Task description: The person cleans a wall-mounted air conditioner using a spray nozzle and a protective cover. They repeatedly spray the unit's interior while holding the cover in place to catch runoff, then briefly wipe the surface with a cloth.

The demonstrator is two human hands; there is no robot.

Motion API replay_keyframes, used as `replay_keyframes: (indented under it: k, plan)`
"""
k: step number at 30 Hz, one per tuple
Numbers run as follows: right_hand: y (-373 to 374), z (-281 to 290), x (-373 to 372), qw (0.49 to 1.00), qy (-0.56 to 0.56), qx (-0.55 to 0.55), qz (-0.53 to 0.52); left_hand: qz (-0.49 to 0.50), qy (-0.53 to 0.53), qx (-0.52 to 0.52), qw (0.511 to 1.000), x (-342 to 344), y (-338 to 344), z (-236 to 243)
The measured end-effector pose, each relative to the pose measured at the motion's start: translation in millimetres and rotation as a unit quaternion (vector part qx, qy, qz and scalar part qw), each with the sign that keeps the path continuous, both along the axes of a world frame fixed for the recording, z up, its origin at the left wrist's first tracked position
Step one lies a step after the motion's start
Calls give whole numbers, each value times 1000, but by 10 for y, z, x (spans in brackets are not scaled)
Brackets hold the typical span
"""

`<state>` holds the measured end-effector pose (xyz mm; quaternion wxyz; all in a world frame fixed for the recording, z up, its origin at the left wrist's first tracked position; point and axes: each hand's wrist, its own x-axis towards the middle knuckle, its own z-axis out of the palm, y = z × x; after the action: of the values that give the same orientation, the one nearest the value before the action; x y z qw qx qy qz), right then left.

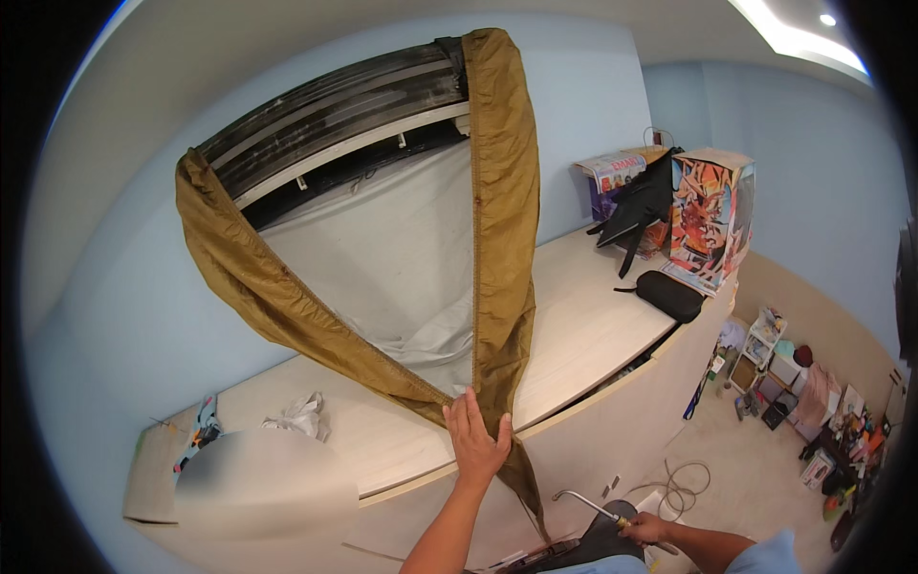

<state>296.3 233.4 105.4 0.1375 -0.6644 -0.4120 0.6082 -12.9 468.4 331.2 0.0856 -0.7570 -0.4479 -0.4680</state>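
A wall-mounted air conditioner [335,110] has its front off, showing dark, wet-looking parts inside. Around it hangs a brown cleaning cover [502,210] with a pale grey inner lining [382,249], narrowing downward to a funnel. My left hand [476,442] lies on the cover just above its narrow lower end, fingers stretched out and flat against the fabric. Low on the right, my right hand [648,529] is closed round the handle of a metal spray wand [585,501], whose bent tip points left toward the funnel's tail. My palm hides part of the handle.
Beneath the cover runs a long pale cabinet top [583,287]. At its right end are a colourful box [708,215], a black bag [636,215] and a black case [671,295]. A crumpled plastic bag [304,418] lies left. A hose [677,490] coils on the floor, with clutter [822,411] beyond.
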Motion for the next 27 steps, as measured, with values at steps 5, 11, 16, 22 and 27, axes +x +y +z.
replay_keyframes:
  k: [5,11,16,22,27]
  plan:
    - [-8,-17,-8,1000,31,7,1,0,2,6,1000,-29,-22,15]
    - [-27,-109,-5,1000,7,7,-3,-9,1,2,1000,-8,-8,33]
    - [1,72,-30,1000,28,-3,-4,-9,4,-8,1000,-17,-47,57]
    - [34,240,-67,999,48,4,-10,8,-1,2,1000,-9,0,13]
    - [4,258,-66,996,67,44,-27,-9,-6,-9,1000,5,-28,66]
